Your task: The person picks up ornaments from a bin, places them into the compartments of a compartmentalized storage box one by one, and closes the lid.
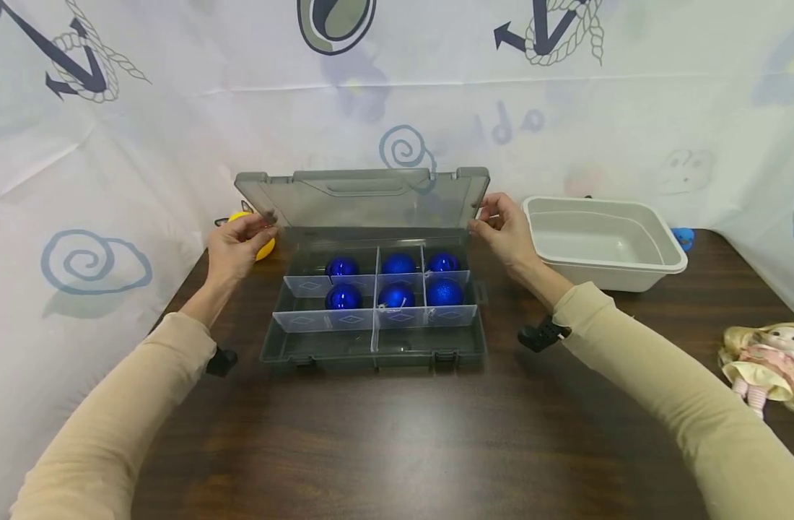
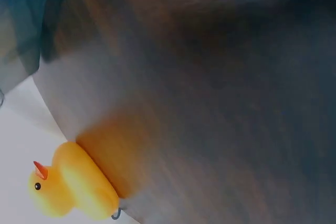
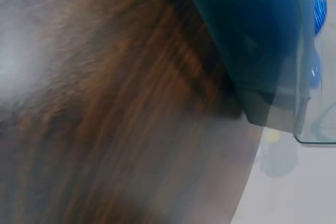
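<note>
A grey see-through divider box (image 1: 429,339) sits on the table with its lid (image 1: 377,202) tilted up at the back. Several blue Christmas baubles (image 1: 445,292), some glossy and some glittery, occupy the back and middle rows of its compartments. The front row holds none. My left hand (image 1: 233,249) pinches the lid's left edge between thumb and fingers. On the opposite side, my right hand (image 1: 506,230) pinches the lid's right edge. Neither hand shows in its own wrist view; the box's side wall (image 3: 262,61) appears in the right one.
A yellow rubber duck (image 2: 79,182) stands behind the left hand at the table's edge. Right of the box is a beige plastic basin (image 1: 605,277), with a blue toy (image 1: 683,237) partly behind it. A doll (image 1: 767,365) lies at the far right. White printed cloth (image 1: 254,123) surrounds the table.
</note>
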The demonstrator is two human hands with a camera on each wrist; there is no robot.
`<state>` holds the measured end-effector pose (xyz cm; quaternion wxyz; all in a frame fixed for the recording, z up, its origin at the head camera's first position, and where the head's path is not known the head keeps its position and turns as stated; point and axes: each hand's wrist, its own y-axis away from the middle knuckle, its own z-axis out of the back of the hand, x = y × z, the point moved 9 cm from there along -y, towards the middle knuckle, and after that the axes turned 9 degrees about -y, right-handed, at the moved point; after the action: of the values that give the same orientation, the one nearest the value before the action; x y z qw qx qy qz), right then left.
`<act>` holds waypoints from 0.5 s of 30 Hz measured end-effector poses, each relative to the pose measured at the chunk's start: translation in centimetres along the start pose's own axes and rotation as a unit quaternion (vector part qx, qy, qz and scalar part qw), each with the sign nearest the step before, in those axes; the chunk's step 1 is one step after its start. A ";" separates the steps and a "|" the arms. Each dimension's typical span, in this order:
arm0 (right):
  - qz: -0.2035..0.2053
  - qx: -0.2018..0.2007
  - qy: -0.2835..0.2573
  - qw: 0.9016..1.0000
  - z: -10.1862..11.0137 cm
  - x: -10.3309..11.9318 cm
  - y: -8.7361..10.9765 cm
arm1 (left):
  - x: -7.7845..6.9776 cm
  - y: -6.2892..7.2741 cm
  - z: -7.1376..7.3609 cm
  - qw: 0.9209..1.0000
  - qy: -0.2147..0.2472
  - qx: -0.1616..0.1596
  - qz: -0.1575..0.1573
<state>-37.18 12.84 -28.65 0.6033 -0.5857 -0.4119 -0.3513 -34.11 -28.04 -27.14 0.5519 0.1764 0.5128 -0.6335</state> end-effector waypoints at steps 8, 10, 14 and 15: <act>-0.089 0.073 0.051 0.992 0.1 -0.5 3.5 | 0.1 3.4 0.5 0.973 -0.213 0.073 0.049; -0.122 0.100 0.089 0.983 0.1 -0.5 4.8 | 0.0 4.4 0.3 0.966 -0.218 0.126 0.065; -0.133 0.164 0.178 0.961 -0.4 -0.2 7.0 | 0.7 6.6 -0.8 0.951 -0.160 0.242 0.110; -0.134 0.177 0.187 0.957 -0.6 -0.2 7.4 | 0.9 7.1 -1.1 0.946 -0.141 0.265 0.121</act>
<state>-30.47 12.76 -31.89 0.7110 -0.3327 -0.4220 -0.4536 -28.51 -26.58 -31.52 0.6242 0.2858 0.2188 -0.6935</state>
